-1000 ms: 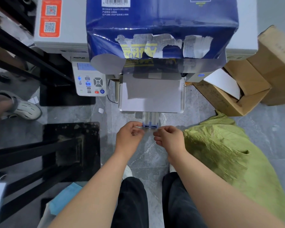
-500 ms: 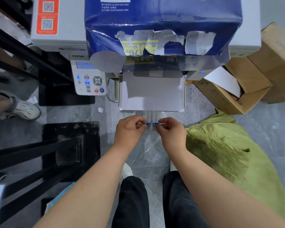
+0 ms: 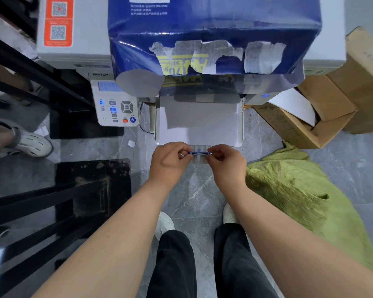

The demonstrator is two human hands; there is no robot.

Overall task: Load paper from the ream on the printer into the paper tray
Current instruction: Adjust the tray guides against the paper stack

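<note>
A blue ream of paper (image 3: 213, 29) with a torn wrapper lies on top of the white printer (image 3: 73, 29). Below it the paper tray (image 3: 156, 125) sticks out, with white sheets (image 3: 200, 125) lying in it. At the tray's near end a small blue paper guide (image 3: 199, 153) sits on a ribbed extension. My left hand (image 3: 170, 162) pinches the guide's left end and my right hand (image 3: 226, 162) pinches its right end. The guide lies close to the near edge of the sheets.
The printer's control panel (image 3: 114, 104) is left of the tray. Open cardboard boxes (image 3: 310, 117) stand at the right, a green bag (image 3: 299, 201) lies on the floor near my right foot. A black metal frame (image 3: 52, 201) is at the left, beside another person's shoe (image 3: 28, 143).
Both hands have pushed the blue guide away from me, toward the tray, until it lies near the edge of the sheets.
</note>
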